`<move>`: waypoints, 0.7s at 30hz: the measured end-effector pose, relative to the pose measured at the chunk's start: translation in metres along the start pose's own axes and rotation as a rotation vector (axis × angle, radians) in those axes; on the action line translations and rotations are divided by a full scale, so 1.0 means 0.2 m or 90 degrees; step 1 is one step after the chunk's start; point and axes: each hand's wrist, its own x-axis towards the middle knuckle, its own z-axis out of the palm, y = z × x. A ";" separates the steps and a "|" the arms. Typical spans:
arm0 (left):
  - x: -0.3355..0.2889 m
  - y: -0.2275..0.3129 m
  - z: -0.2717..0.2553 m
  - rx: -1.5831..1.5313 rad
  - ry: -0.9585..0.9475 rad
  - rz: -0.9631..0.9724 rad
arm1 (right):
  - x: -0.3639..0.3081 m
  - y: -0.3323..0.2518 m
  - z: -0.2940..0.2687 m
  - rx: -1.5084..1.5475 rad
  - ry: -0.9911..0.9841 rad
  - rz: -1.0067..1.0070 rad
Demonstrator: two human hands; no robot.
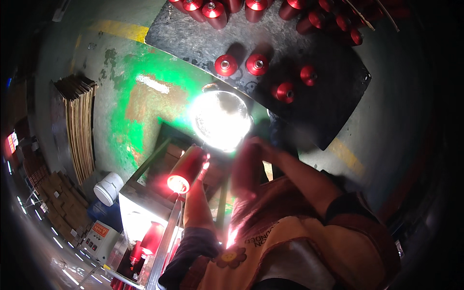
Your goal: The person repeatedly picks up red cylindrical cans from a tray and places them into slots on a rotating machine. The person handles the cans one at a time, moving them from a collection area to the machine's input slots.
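My left hand [205, 170] is wrapped round a red metal bottle [189, 163], which lies tilted with its bright round end toward the lower left. My right hand [260, 146] grips the upper part of a second red bottle [245, 169], smeared by motion, hanging close to my body. Just beyond both hands is a glaring round lamp or shiny pan [221, 120]; the glare hides its surface. The fingers of both hands show only in part.
Red bottles with narrow necks [226, 65] stand on a dark table [309, 121], several more along its far edge. Stacked flat boards [79, 128] and a white bucket [108, 188] are at left. Below them sits a control box [100, 240], beside a metal frame [166, 244] and more red bottles [152, 238].
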 end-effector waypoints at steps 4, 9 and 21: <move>0.28 -0.04 0.21 0.521 0.031 0.176 | -0.42 -0.35 -0.37 -0.271 0.301 -0.312; 0.62 -0.40 0.52 0.795 0.000 0.335 | -0.62 -0.63 -0.72 -0.782 0.666 -0.623; 1.11 -1.04 0.65 1.383 -0.081 0.749 | -0.55 -0.65 -1.10 -1.164 0.843 -0.683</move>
